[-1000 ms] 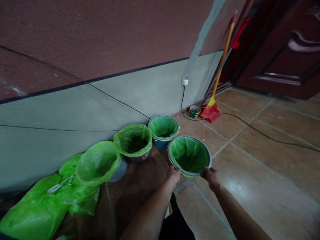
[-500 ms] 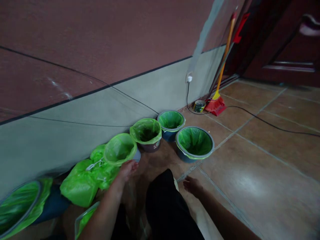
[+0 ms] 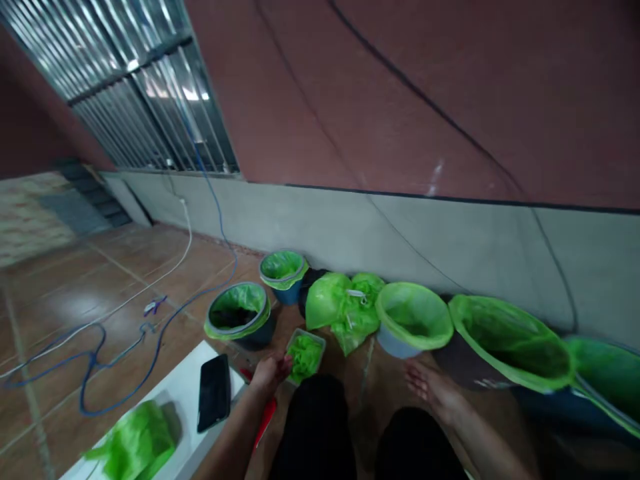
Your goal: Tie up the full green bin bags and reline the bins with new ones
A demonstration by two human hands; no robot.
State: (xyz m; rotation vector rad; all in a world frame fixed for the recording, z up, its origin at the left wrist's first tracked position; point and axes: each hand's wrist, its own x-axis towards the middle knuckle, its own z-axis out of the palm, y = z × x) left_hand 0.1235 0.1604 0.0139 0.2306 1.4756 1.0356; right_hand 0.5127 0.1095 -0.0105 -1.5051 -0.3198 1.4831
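My left hand (image 3: 271,373) reaches to the near corner of a small clear tray (image 3: 305,353) filled with folded green bags. Its fingers are curled at the tray's edge, but blur hides whether they grip it. My right hand (image 3: 433,391) hovers low over the floor with fingers spread, holding nothing, just in front of a grey bin with a green liner (image 3: 413,321). My knees in black trousers (image 3: 315,430) fill the bottom centre.
Several green-lined bins stand along the wall: (image 3: 240,313), (image 3: 283,269), (image 3: 505,343), (image 3: 607,383). Full tied green bags (image 3: 344,303) lie between them. A white board (image 3: 175,393) carries a black phone (image 3: 214,392) and a green bag (image 3: 135,443). Blue cable (image 3: 100,353) loops across the tiles.
My view has swung left along the wall, away from the broom corner. Both hands let go of the bin earlier. The left hand has since moved to the tray of bags.
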